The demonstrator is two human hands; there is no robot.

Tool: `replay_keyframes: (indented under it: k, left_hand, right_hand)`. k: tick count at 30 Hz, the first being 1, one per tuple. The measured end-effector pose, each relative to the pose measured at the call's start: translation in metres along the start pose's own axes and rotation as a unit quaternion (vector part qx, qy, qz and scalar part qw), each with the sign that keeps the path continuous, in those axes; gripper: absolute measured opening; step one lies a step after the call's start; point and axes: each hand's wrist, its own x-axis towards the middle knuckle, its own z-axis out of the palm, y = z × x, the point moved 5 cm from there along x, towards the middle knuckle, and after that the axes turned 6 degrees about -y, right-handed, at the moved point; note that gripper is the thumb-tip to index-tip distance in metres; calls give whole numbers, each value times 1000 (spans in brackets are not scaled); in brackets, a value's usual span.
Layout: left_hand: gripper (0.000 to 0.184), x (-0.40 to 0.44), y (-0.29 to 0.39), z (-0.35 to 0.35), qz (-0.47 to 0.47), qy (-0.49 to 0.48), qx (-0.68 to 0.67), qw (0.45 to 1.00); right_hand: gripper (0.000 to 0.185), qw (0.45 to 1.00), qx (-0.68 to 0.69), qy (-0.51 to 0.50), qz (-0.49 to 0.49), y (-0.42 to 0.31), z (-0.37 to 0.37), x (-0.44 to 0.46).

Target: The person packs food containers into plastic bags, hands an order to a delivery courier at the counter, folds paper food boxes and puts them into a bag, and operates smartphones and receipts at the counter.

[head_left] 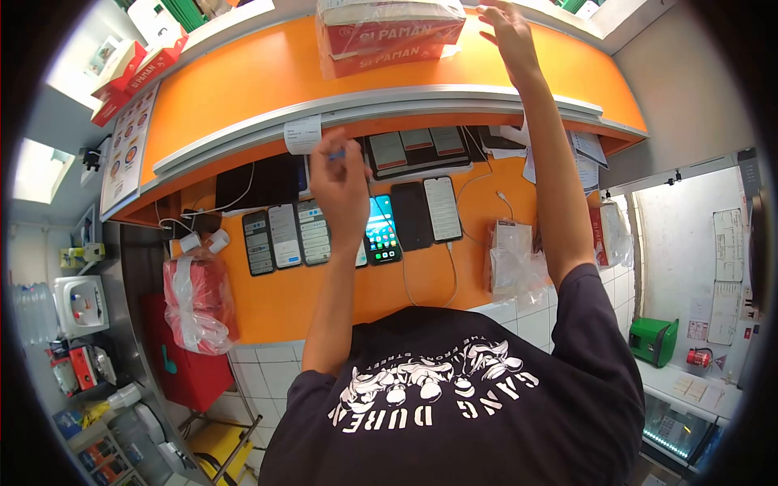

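Observation:
My left hand is raised over the row of phones, fingers curled round a small blue thing, too little of which shows to name it. Just left of those fingers, a white paper slip hangs at the edge of the orange upper counter. My right hand reaches over that counter with fingers apart, holding nothing that I can see. Beside it, to the left, are stacked red and white boxes marked "SI PAMAN" in a clear plastic bag. Under my left wrist, a phone shows a lit home screen.
Several phones lie on the lower orange desk, including one with a cable. Tablets stand behind them. Bagged red boxes sit left, and a bagged package with papers right. Loose papers lie under the shelf.

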Motion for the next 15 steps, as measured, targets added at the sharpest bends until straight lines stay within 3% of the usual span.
replay_keyframes:
  k: [3,4,5,6,7,9,10,12,15]
  left_hand:
    - [28,39,39,-4,76,47,-10,996]
    - [25,55,46,-4,105,66,22,992]
    - [27,70,49,-3,91,41,66,993]
    - [31,90,44,-1,134,27,143,980]
    - [36,112,31,4,205,54,213,954]
    - [51,150,38,20,173,-93,147,969]
    - [53,159,30,24,207,-82,124,967]
    - [61,169,19,22,121,-91,105,983]
    - [70,174,19,12,100,-98,56,989]
  right_hand:
    - [34,964,224,-22,139,22,20,10]
    - [57,946,260,-127,143,73,18,25]
    - [56,932,314,-132,127,89,28,32]
    - [56,913,367,-139,112,104,39,38]
    - [61,918,341,-174,104,55,56,17]
    - [62,904,379,-163,110,27,74,5]
    - [60,901,385,-168,109,30,78,3]
    - [58,898,387,-172,117,32,83,2]
    - [58,895,381,-186,142,26,96,6]
